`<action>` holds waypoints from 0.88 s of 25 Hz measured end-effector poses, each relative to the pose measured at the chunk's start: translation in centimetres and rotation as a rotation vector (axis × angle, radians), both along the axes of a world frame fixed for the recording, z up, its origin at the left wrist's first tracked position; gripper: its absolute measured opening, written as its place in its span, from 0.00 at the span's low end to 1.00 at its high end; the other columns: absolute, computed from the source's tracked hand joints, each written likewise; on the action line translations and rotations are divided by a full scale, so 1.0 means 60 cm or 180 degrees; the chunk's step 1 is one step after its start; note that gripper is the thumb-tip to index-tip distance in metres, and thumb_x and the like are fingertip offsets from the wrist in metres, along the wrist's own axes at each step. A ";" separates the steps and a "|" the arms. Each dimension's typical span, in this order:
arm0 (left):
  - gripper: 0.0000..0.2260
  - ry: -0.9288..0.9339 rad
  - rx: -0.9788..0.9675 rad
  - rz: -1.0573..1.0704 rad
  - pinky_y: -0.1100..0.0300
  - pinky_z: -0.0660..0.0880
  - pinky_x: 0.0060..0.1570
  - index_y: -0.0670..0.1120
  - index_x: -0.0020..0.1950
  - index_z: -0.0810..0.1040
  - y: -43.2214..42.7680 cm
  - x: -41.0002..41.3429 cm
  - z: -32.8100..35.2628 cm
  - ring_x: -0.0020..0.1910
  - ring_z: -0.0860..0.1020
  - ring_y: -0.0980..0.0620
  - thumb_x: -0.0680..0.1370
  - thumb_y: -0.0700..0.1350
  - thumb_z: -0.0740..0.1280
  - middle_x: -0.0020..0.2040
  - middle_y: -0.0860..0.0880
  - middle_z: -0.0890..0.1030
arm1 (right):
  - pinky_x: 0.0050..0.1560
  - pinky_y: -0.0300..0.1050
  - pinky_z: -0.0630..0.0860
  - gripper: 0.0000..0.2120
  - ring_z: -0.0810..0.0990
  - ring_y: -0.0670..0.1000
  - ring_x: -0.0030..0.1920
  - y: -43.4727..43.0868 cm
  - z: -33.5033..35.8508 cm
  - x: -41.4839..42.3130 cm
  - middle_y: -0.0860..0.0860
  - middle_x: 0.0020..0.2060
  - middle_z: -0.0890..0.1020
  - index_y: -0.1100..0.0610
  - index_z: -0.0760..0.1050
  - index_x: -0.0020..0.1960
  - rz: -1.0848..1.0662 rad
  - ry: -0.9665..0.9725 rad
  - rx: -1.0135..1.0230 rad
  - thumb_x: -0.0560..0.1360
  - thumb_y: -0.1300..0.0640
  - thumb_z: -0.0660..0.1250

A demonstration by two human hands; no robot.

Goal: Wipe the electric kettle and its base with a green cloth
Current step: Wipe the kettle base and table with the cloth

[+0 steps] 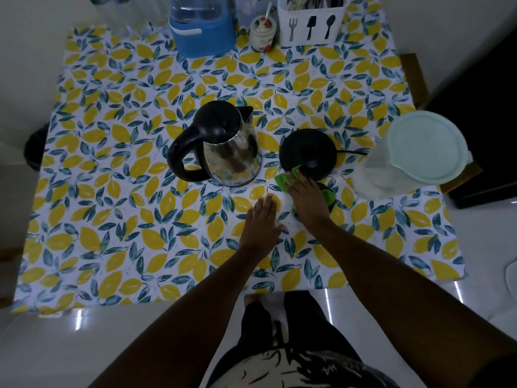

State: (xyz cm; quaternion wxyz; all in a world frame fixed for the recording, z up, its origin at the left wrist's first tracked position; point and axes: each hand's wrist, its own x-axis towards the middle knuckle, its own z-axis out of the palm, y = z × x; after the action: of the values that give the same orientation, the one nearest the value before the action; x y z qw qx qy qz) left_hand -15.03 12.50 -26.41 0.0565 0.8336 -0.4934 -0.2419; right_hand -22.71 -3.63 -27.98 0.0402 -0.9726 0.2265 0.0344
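Observation:
A steel electric kettle [223, 147] with a black lid and handle stands on the lemon-print tablecloth [112, 191], off its base. The round black base [307, 152] lies just to its right, its cord running right. My right hand [309, 201] presses a green cloth [284, 182] against the near edge of the base; more of the cloth shows under my palm. My left hand [263, 219] rests flat on the table, fingers apart, holding nothing, just left of the right hand.
A clear jug with a pale green lid [419, 152] stands right of the base. Along the far edge are a blue container [204, 32], a small ceramic jar [263, 32] and a white cutlery holder [310, 21]. A wooden chair [414, 77] sits at the right.

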 end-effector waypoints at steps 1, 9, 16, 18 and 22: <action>0.32 0.0016 -0.0004 0.0011 0.44 0.49 0.76 0.42 0.78 0.49 0.001 0.000 0.000 0.78 0.44 0.43 0.81 0.56 0.57 0.80 0.44 0.47 | 0.68 0.58 0.68 0.35 0.64 0.60 0.74 0.010 -0.003 -0.023 0.56 0.74 0.67 0.58 0.67 0.73 -0.0012 -0.0029 0.0110 0.67 0.66 0.71; 0.31 -0.0126 -0.0008 -0.0070 0.44 0.50 0.76 0.43 0.78 0.49 0.023 -0.006 -0.007 0.79 0.46 0.43 0.81 0.56 0.56 0.80 0.45 0.48 | 0.71 0.62 0.62 0.24 0.63 0.61 0.74 0.040 0.001 -0.099 0.58 0.73 0.68 0.57 0.64 0.74 -0.1796 -0.0357 0.0287 0.78 0.56 0.59; 0.30 -0.0049 -0.0047 -0.0002 0.45 0.49 0.76 0.43 0.78 0.49 0.031 -0.009 -0.009 0.79 0.44 0.45 0.81 0.54 0.55 0.80 0.45 0.47 | 0.72 0.60 0.61 0.24 0.60 0.58 0.76 0.055 -0.016 -0.167 0.56 0.74 0.67 0.54 0.63 0.74 -0.0207 -0.0036 0.0104 0.78 0.55 0.56; 0.29 -0.0073 -0.0053 -0.0019 0.44 0.49 0.76 0.43 0.78 0.48 0.030 -0.013 -0.006 0.79 0.43 0.45 0.82 0.53 0.55 0.80 0.45 0.46 | 0.72 0.61 0.61 0.24 0.62 0.60 0.75 0.023 -0.005 -0.188 0.57 0.72 0.69 0.56 0.64 0.73 -0.1360 -0.0168 0.0252 0.79 0.55 0.52; 0.29 0.0025 -0.0103 -0.0121 0.46 0.47 0.77 0.44 0.78 0.48 0.022 -0.039 -0.004 0.79 0.43 0.45 0.82 0.53 0.55 0.80 0.45 0.46 | 0.72 0.60 0.60 0.26 0.58 0.59 0.76 0.047 -0.019 -0.219 0.57 0.75 0.65 0.55 0.61 0.75 -0.0673 -0.0125 0.0213 0.78 0.54 0.54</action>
State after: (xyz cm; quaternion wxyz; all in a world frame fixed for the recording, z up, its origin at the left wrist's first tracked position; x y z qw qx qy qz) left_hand -17.35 13.80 -26.66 0.0673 0.8221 -0.5128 -0.2382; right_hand -35.85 -0.82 -29.14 0.0804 -0.9418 0.3258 0.0184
